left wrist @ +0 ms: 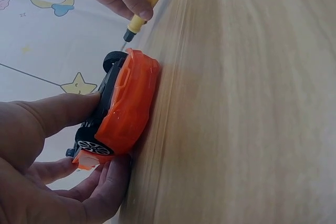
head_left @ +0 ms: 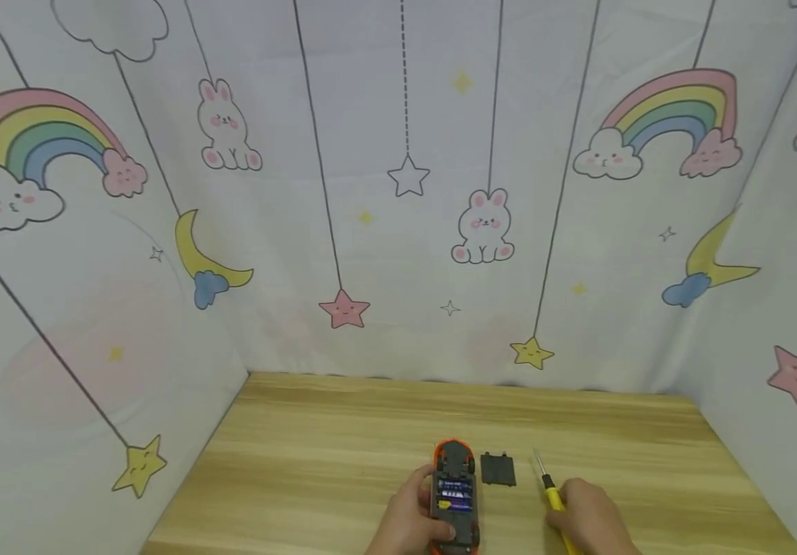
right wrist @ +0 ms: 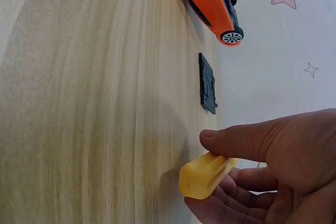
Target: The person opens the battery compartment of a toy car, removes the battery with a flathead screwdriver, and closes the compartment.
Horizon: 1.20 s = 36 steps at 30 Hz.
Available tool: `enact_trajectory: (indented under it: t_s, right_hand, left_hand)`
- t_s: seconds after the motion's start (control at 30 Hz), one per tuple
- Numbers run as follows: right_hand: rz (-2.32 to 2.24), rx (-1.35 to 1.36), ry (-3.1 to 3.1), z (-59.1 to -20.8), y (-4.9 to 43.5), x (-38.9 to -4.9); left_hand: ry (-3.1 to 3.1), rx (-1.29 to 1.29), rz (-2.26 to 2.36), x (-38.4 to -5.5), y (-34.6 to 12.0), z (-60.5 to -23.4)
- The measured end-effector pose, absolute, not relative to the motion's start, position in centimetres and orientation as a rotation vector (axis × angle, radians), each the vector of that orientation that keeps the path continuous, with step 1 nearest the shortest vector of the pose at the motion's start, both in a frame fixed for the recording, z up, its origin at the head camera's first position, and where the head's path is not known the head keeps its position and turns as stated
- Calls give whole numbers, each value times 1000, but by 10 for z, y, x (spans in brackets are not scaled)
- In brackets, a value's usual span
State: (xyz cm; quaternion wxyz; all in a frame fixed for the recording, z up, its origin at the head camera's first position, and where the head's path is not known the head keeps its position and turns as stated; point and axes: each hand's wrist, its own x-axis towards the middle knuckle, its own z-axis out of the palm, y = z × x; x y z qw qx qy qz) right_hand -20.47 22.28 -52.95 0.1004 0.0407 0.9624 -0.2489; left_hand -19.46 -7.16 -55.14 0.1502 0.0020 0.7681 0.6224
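Note:
An orange toy car (head_left: 455,461) lies upside down on the table, its black underside facing up. Several batteries (head_left: 455,496) sit in its uncovered compartment. My left hand (head_left: 408,512) holds the car by its side, thumb across the underside and fingers around the body (left wrist: 128,108). In my right hand (head_left: 587,515) is a screwdriver with a yellow handle (right wrist: 202,174), gripped between thumb and fingers. Its metal shaft (head_left: 539,460) points away from me, to the right of the car. Between the car and the screwdriver lies a black battery cover (head_left: 498,469), with small tabs on its edge.
The wood-grain table (head_left: 301,447) is bordered at the back and both sides by a white cloth (head_left: 398,254) printed with rainbows, rabbits, moons and stars.

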Motion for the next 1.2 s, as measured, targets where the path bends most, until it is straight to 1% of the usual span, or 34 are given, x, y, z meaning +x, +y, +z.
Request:
enact_trajectory:
  t_s: [0.6,1.2]
  right_hand:
    - [-732,70,2925,-520,216,-205]
    - [-765,-168,3088,-512,207,-197]
  left_hand:
    - [2218,26,1782,-195,-73,-552]
    - [2227,6,1737,-195,-73,-551]
